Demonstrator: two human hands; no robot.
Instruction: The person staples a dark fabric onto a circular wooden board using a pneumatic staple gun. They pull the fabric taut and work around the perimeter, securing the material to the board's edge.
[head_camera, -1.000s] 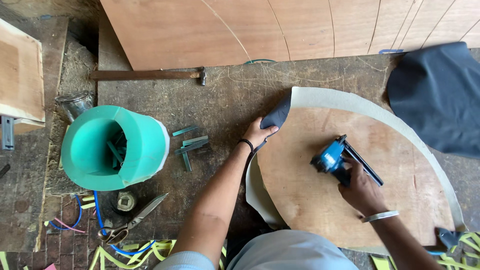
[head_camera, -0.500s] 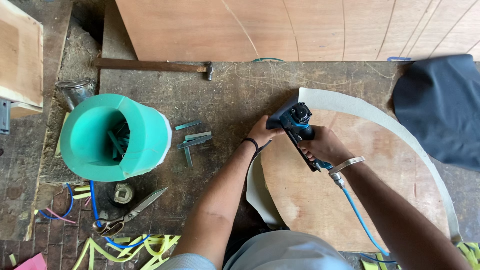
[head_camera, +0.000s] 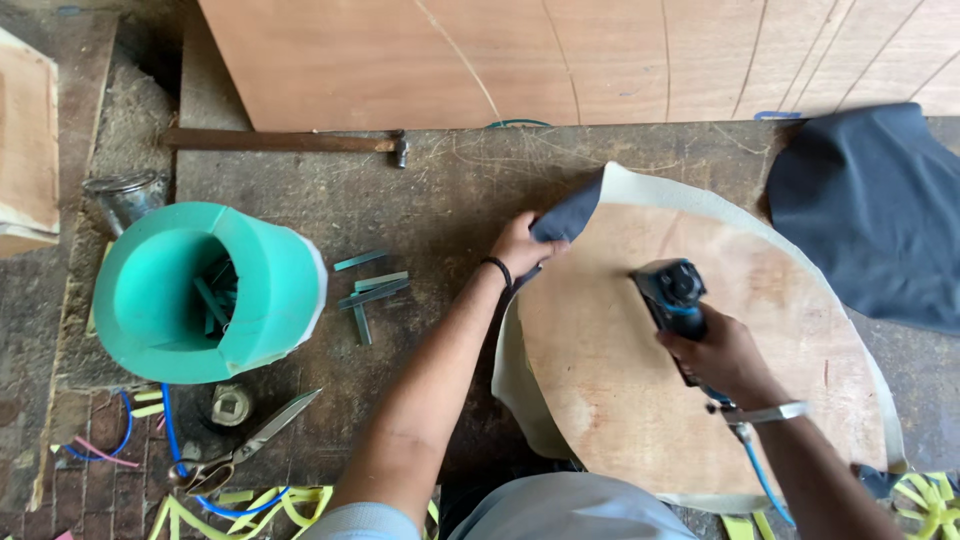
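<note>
Left hand (head_camera: 522, 243) pinches a flap of dark fabric (head_camera: 568, 218) folded over the upper-left edge of the round plywood disc (head_camera: 640, 370), fingers closed on the fold and pressing it down onto the wood. Our right hand (head_camera: 722, 358) is wrapped tight around the grip of a blue pneumatic stapler (head_camera: 672, 296), whose nose points up and a little left across the disc. We see the tool's long axis running from the wrist toward the far rim, with its blue air hose (head_camera: 765, 482) trailing back past the forearm. The pinched fold lies to the left of the stapler's nose and slightly farther from us, a clear stretch of bare wood between them; the left hand is on the fold, the right well apart from it. A pale liner (head_camera: 508, 370) shows round the disc's rim. Off to the left on the worn bench (head_camera: 420, 190) sit a green foam tube (head_camera: 270, 290), loose green offcuts (head_camera: 368, 292), scissors (head_camera: 250, 440) and a hammer (head_camera: 290, 142); more dark cloth (head_camera: 870, 210) lies at right.
</note>
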